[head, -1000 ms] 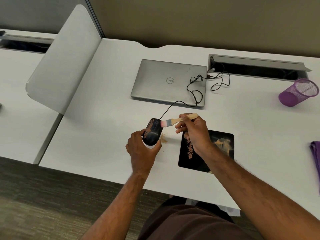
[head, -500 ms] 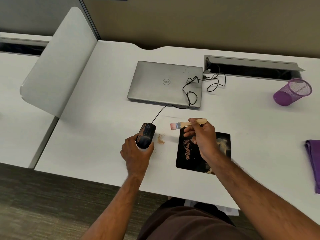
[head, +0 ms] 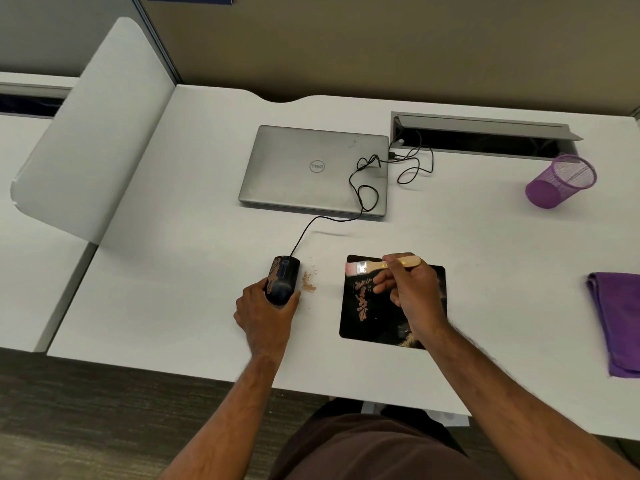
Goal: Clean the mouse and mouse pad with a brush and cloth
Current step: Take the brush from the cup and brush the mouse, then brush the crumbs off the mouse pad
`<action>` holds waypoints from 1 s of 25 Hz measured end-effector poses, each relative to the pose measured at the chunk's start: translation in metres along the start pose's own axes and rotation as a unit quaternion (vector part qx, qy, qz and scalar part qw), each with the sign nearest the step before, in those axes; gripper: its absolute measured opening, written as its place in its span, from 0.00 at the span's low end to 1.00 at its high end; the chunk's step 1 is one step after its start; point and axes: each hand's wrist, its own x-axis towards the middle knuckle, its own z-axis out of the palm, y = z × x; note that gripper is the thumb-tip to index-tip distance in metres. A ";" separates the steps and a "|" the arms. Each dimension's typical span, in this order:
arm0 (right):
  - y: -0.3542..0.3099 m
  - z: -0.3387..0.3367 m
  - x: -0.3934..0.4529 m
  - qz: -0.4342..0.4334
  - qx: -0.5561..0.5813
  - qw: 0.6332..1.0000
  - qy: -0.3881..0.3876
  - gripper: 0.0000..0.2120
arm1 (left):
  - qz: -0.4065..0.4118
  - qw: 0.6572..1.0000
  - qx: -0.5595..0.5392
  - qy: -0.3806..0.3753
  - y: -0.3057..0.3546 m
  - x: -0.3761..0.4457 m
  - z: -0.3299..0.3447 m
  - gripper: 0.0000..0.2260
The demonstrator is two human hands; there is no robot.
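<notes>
The black wired mouse point(head: 282, 280) lay on the white desk point(head: 194, 271) at frame centre, its long axis running up the frame, cord end toward the closed laptop point(head: 313, 169). The left hand point(head: 265, 315) cupped its rear. A little brown dirt point(head: 308, 284) sat just right of it. The right hand point(head: 410, 292) pinched a wooden brush point(head: 381, 265) lying across the frame, bristles pointing left, over the top edge of the dirty black mouse pad point(head: 381, 323). A purple cloth point(head: 616, 323) lay at the right edge, with bare desk between it and the pad.

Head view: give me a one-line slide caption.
Left hand holds the dusty mouse on the desk; right hand holds a brush over the soiled pad.
</notes>
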 end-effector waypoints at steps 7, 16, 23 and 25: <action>0.002 -0.025 -0.002 -0.005 -0.008 1.000 0.017 0.10 | -0.011 1.000 0.012 -0.009 0.000 -0.003 0.003 0.32; 0.005 -0.063 -0.006 -0.031 -0.027 0.998 0.042 0.10 | -0.008 0.999 0.039 -0.016 0.000 -0.008 0.005 0.38; 0.012 -0.095 -0.005 -0.020 0.003 0.998 0.056 0.08 | 0.099 0.993 0.043 0.040 0.027 -0.024 0.009 0.38; 0.014 -0.103 -0.003 -0.015 0.005 0.998 0.059 0.09 | 0.148 0.987 0.047 0.032 0.038 -0.028 0.015 0.35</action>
